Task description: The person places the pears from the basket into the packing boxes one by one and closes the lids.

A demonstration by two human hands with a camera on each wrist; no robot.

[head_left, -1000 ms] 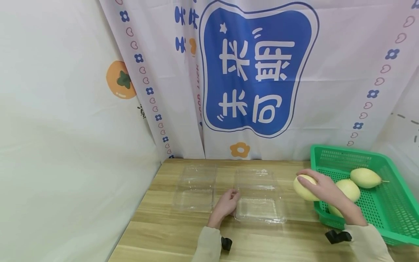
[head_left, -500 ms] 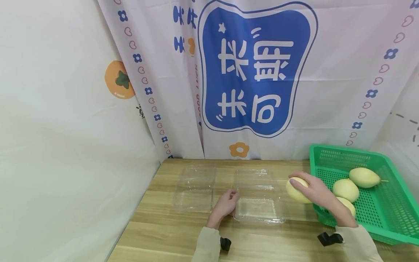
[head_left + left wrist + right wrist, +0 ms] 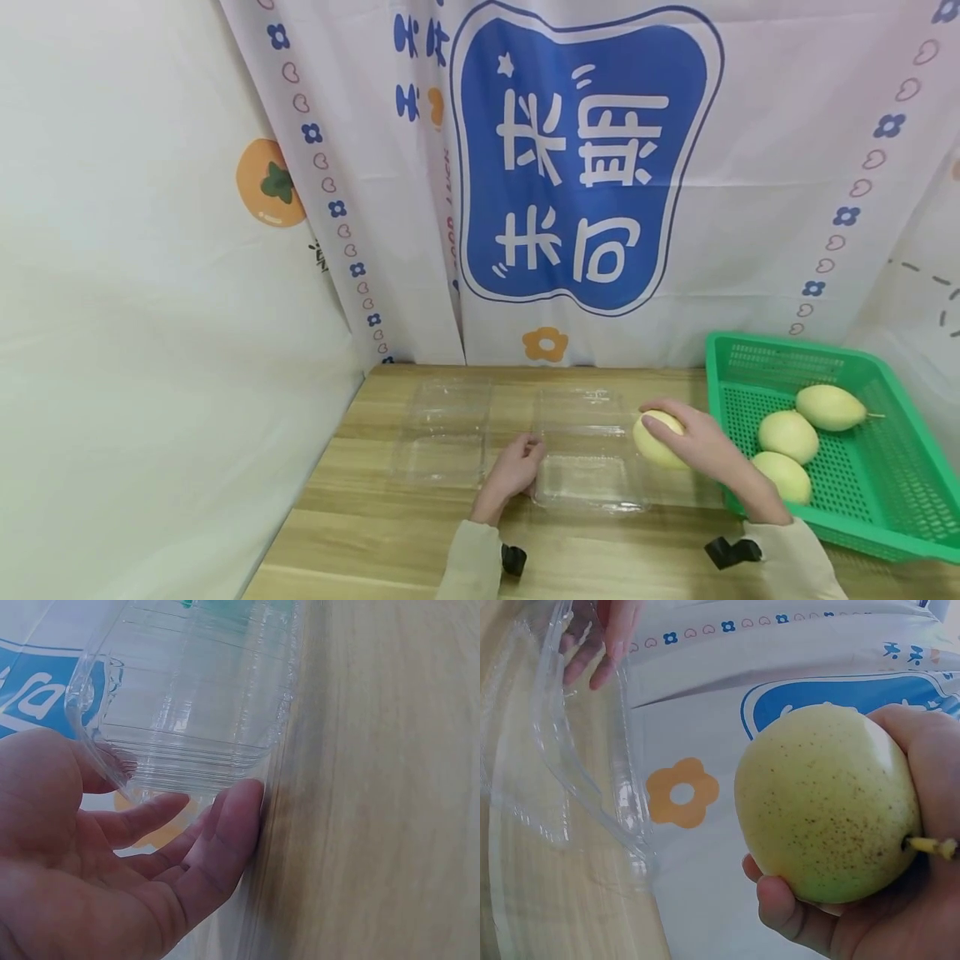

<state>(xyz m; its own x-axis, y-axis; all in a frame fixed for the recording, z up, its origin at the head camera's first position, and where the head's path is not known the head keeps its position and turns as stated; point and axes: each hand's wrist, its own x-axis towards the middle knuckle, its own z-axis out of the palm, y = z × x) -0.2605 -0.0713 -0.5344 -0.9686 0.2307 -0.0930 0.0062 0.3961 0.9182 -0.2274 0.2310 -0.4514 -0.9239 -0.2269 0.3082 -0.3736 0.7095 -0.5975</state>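
Pale yellow-green pear [image 3: 826, 802], brown speckles, stem stub, wrapped in my right hand [image 3: 701, 442], held above the table at 3 o'clock of the open clear clamshell box [image 3: 591, 479]. My left hand [image 3: 513, 471] at the box's 9 o'clock edge, relaxed fingers touching it. Three pears lie in the green basket [image 3: 862, 517] at far 3 o'clock

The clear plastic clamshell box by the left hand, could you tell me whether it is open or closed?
Open. The clamshell box lies spread on the table, lid folded back, tray empty, while the left hand steadies its edge.
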